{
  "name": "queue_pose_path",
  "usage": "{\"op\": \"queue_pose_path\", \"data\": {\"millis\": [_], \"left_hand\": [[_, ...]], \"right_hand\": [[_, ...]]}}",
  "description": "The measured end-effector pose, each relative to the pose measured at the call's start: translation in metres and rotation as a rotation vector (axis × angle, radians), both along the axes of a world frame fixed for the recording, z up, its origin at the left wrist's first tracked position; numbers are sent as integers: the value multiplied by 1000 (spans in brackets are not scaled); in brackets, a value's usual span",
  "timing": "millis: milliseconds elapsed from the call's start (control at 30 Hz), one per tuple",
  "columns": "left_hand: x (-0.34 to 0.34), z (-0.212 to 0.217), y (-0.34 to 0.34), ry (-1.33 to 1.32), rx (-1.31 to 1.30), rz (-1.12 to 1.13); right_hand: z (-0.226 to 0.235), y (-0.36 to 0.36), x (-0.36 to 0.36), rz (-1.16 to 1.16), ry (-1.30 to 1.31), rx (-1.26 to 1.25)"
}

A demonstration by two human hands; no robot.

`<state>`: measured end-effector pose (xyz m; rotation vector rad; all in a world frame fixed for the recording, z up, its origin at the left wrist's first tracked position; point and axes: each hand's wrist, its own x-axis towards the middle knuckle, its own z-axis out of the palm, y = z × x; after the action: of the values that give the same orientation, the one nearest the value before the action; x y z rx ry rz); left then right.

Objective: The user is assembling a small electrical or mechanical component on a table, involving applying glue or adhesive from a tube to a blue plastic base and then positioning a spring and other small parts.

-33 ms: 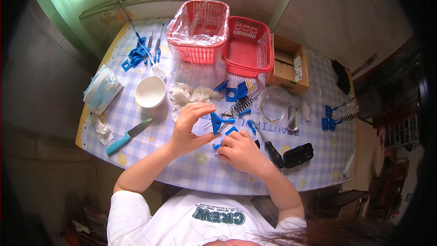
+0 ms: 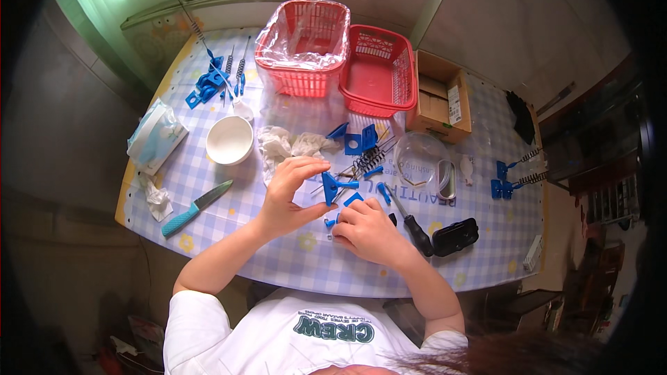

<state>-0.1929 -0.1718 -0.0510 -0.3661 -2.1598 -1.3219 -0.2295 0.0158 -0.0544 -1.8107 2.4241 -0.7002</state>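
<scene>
My left hand (image 2: 286, 194) holds a blue plastic bracket (image 2: 329, 189) between thumb and fingers, its flat base toward the palm and a narrow stem pointing right. Close by on the right, my right hand (image 2: 368, 233) is low over the tabletop with its fingers curled together; whatever they pinch is hidden. Small blue pieces (image 2: 329, 223) lie by its fingertips, and a flat blue part (image 2: 353, 198) shows just beyond it. Behind both hands are black coil springs with thin rods (image 2: 368, 161) and several blue brackets (image 2: 353, 144). A black-handled screwdriver (image 2: 417, 235) lies right of my right hand.
A knife with a turquoise handle (image 2: 182, 221), a white bowl (image 2: 230, 140) and a tissue pack (image 2: 156, 137) are at left. Red baskets (image 2: 303, 82) and a cardboard box (image 2: 442, 128) line the back. A black case (image 2: 456, 237) and a clear round container (image 2: 421, 160) lie right.
</scene>
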Motion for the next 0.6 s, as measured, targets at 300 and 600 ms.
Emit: {"op": "queue_pose_path", "data": {"millis": [300, 600], "left_hand": [[3, 1, 3, -61, -39, -22], [6, 0, 13, 25, -323, -13]], "right_hand": [[17, 0, -4, -43, -50, -356], [19, 0, -6, -335, 56, -556]]}}
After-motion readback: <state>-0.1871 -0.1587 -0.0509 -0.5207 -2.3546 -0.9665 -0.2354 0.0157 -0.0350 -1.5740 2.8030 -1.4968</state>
